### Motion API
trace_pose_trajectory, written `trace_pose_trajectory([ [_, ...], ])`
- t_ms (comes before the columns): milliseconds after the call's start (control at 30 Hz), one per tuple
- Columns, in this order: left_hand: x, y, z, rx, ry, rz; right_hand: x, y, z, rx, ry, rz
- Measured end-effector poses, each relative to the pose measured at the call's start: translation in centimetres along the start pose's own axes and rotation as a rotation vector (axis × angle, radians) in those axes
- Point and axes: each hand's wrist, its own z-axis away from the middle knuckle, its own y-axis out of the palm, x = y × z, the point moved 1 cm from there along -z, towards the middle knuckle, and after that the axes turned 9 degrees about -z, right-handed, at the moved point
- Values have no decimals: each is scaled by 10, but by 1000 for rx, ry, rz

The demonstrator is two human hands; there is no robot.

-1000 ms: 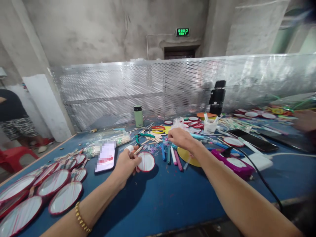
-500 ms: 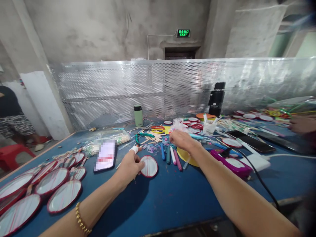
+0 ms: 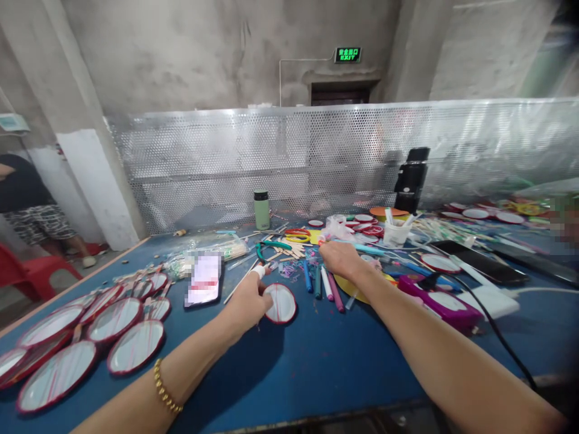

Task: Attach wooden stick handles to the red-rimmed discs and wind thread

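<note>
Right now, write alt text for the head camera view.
A person's left hand holds a small red-rimmed white disc on a blue table, while the right hand reaches into scattered sticks and loops beyond a row of markers. More red-rimmed discs lie at left beside a phone.

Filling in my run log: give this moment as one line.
left hand: holds red-rimmed disc | right hand: over rubber bands | surface: blue table

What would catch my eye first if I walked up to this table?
Probably the red-rimmed white discs spread over the blue table at the near left. At the centre, the left hand pinches one small disc, while the right hand reaches among coloured markers. Behind runs a shiny perforated metal screen.
</note>
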Motion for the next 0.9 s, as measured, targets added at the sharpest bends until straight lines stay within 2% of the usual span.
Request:
trace_pose_trajectory([
  [200, -7, -3, 4, 18, -22, -14, -5, -6, -3, -57, -55, -201],
  [367, -3, -4, 3, 88, -27, 19, 11, -15, 3, -91, -177, -450],
  [433, -2, -6, 2, 86, -36, 79, 19, -17, 7, -108, -230, -542],
  [567, -4, -8, -1, 2, -1, 290, 33, -18, 16, -112, -323, -672],
  [667, -9, -4, 0, 38, 13, 518, 41, -17, 20, -102, -376, -727],
  [733, -11, -2, 2, 95, 7, 648, 44, -15, 21, -59, -402, -783],
  [800, -15, -2, 2, 129, 1, 743, 47, -11, 23, 49, -415, -924],
  [900, -20, -11, 1, 104, 1, 846, 54, -7, 26, 219, -398, -1180],
])
